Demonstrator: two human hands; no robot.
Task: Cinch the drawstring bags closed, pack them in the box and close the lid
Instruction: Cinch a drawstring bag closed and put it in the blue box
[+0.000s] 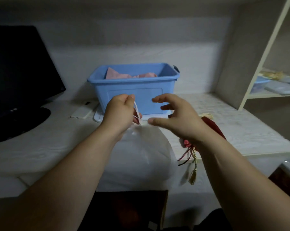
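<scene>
A white drawstring bag (146,147) hangs in front of me over the desk's front edge. My left hand (120,112) pinches its white drawstring (137,114) and holds the bag up by it. My right hand (176,116) hovers open beside the bag's neck, fingers spread, touching nothing. A red drawstring bag (212,126) with tasselled cords (193,174) lies on the desk, partly hidden under my right wrist. The open blue box (136,88) stands behind my hands, with a pink bag (131,75) inside. A white lid (97,116) lies under the box.
A dark monitor (19,72) and its base fill the left of the white desk (57,144). A white phone (82,111) lies left of the box. A shelf unit (267,90) with containers stands at the right.
</scene>
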